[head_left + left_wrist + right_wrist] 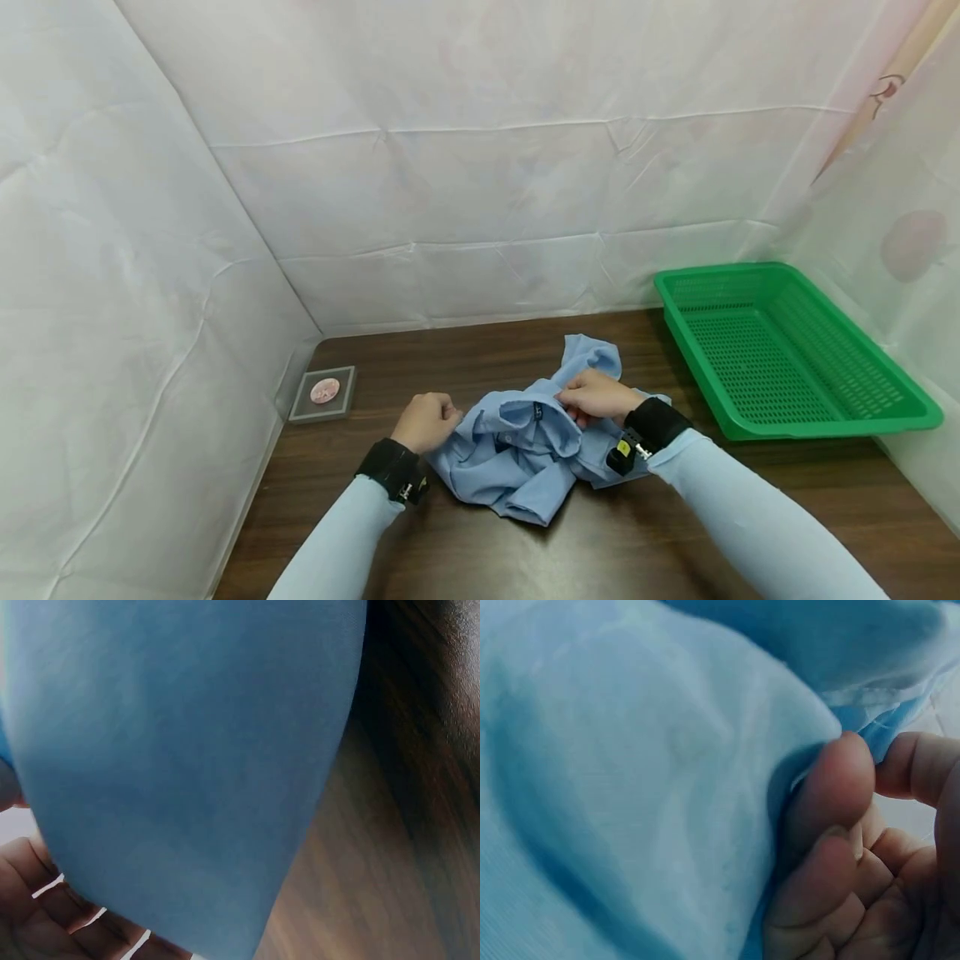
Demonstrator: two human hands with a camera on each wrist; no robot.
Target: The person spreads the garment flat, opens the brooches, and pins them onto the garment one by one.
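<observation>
Only the head view shows the green basket and, left of it, a pink disc. Nearer the basket, the right hand pinches a blue shirt; in the left wrist view, its fabric half-hides the gripping left hand.

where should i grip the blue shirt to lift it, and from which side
Probably the curved fold by the small dark label, pinched from above and the right. The blue shirt lies crumpled, but this fold bends round an opening, like a neckline, and seems to offer thumb and fingers an edge. The right hand pinches cloth close by.
</observation>
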